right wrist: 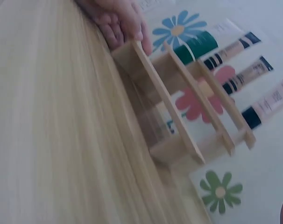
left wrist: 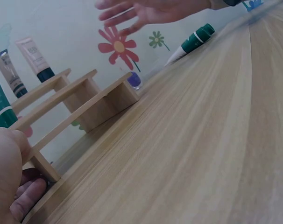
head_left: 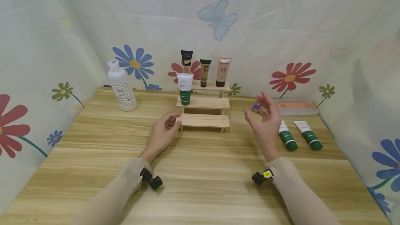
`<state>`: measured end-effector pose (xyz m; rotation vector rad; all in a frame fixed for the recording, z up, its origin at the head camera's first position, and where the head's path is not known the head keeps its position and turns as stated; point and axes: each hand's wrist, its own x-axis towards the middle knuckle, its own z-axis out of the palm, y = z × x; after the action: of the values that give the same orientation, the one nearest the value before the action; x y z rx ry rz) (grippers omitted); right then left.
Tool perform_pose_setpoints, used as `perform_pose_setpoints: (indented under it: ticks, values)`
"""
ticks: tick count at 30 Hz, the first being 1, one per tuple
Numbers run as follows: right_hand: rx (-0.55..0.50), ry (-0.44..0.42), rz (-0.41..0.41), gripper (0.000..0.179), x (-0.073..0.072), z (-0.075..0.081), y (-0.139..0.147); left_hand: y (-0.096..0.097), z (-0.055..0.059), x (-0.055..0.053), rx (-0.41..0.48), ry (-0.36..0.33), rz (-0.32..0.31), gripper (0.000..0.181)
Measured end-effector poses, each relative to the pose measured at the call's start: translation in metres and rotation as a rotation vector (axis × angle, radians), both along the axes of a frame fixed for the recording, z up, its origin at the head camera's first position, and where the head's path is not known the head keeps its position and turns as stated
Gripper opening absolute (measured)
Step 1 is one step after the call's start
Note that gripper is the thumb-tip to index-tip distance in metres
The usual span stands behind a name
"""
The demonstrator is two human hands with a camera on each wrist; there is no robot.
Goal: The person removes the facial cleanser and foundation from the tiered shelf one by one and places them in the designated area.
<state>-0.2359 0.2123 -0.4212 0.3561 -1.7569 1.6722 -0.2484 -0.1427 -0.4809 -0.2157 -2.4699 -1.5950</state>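
Note:
A three-step wooden display stand (head_left: 204, 120) stands mid-table. My left hand (head_left: 163, 131) grips the left end of its lowest step; the thumb and curled fingers close around that corner in the left wrist view. On the middle step a white and green tube (head_left: 185, 89) stands upright at the left. The top step bears a black and beige tube (head_left: 186, 61), a gold tube with a black cap (head_left: 204, 73) and a pink BB tube (head_left: 223, 72). My right hand (head_left: 267, 127) is raised right of the stand, thumb and fingers apart, holding nothing. Just behind it shows a small purple object (head_left: 256, 106).
Two more white and green tubes, one partly behind my right hand and another (head_left: 308, 135) beside it, lie on the table at right. Behind them is a clear flat box (head_left: 297, 108) with an orange strip. A white pump-type bottle (head_left: 122, 88) stands back left, before a floral curtain.

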Motion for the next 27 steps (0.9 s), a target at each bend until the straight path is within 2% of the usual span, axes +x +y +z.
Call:
perform_pose_setpoints:
  ticks: [13, 22, 27]
  values:
    - [-0.03, 0.012, 0.154, 0.074, -0.024, 0.019, -0.087, 0.0, 0.0, 0.001, 0.012, 0.018, -0.011, 0.032]
    - [-0.015, -0.068, 0.184, 0.08, -0.04, 0.018, -0.14, 0.0, 0.002, 0.002, 0.006, 0.029, -0.02, 0.033]
    - [-0.027, -0.072, 0.182, 0.077, -0.048, 0.014, -0.162, 0.0, 0.003, 0.002, 0.004, 0.036, -0.028, 0.033]
